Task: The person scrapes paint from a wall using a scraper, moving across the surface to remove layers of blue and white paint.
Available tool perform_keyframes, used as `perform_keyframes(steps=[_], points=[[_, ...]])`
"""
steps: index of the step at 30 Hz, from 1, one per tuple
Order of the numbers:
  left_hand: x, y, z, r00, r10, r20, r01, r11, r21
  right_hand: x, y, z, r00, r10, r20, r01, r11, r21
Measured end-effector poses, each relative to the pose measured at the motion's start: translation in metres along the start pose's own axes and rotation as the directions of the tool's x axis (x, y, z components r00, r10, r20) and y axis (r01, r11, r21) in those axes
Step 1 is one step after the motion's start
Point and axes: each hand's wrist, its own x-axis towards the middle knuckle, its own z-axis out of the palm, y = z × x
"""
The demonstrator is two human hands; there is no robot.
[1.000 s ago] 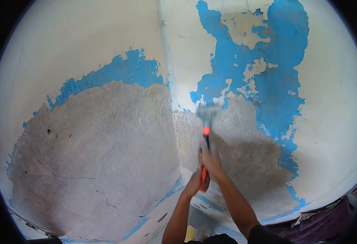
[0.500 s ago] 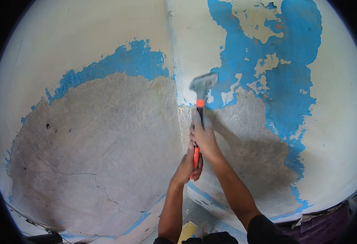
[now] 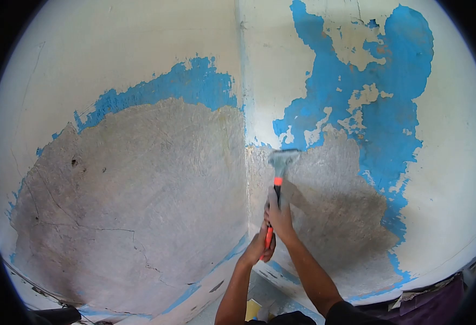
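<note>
A long-handled scraper (image 3: 283, 158) with a wide metal head and a black and orange handle points up at the wall. My right hand (image 3: 279, 214) wraps the upper part of its handle, below the orange collar. Lower down, my left hand (image 3: 259, 247) grips the orange end of the same handle. The blade lies at the lower edge of the blue paint (image 3: 306, 122), right of the wall corner, over bare grey plaster (image 3: 325, 170). A shadow of the tool falls on the plaster to its right.
Left of the corner, a broad bare grey patch (image 3: 140, 179) is bordered by blue paint (image 3: 194, 84) and cream paint (image 3: 140, 38). Thin cracks run through it. A purple cloth-like item (image 3: 430, 303) lies at the lower right, a dark cylindrical object (image 3: 59, 316) at the lower left.
Both hands have moved down with the scraper, its head dropping from the cream and blue paint to the edge of the grey plaster. The view has shifted slightly.
</note>
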Motion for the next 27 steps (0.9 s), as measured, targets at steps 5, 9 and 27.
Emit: perform_keyframes(steps=[5,9,27], points=[[-0.009,0.025,-0.007,0.997,-0.032,-0.074,0.035,0.998,0.051,0.001,-0.018,0.014,0.999,-0.025,0.023,0.023,0.997,0.077],[-0.015,0.076,-0.004,0.997,0.005,-0.083,0.002,0.996,0.088,0.017,-0.059,0.034,0.997,-0.048,0.056,0.039,0.987,0.156],[-0.056,-0.065,0.063,0.99,0.142,0.018,-0.137,0.976,-0.168,-0.092,-0.036,-0.082,0.998,0.054,0.021,-0.058,0.946,0.319]])
